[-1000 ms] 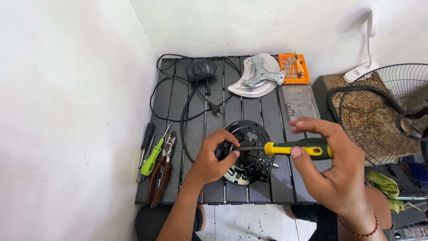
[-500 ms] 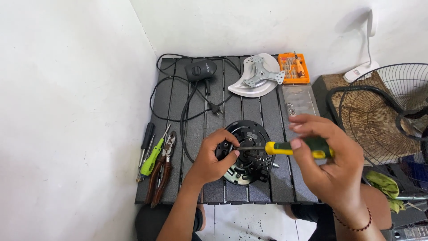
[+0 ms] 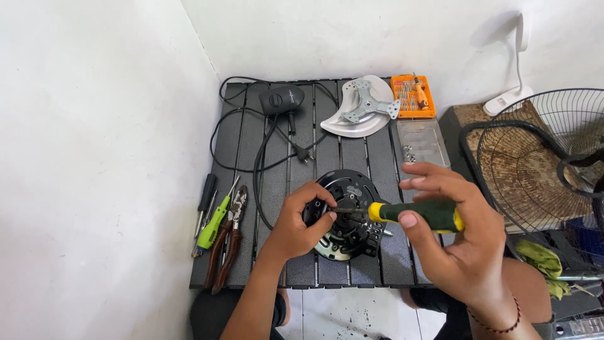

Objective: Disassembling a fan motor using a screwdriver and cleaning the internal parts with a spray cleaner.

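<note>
Head view: near the front edge of the black slatted table (image 3: 251, 151) sits a round black fan motor housing (image 3: 349, 214), w/ the left hand (image 3: 296, 226) curled closed round its left rim, fingertips touching the shaft of a screwdriver with yellow-and-green handle (image 3: 418, 214). Right hand (image 3: 459, 245) has fingers shut on that handle; the tool's long axis lies roughly level, tip pointing left into the housing centre, so the left hand is nearer the tip. Red-handled pliers (image 3: 229, 242) lie at the table's left edge, approx. beside a green screwdriver (image 3: 214, 223)
</note>
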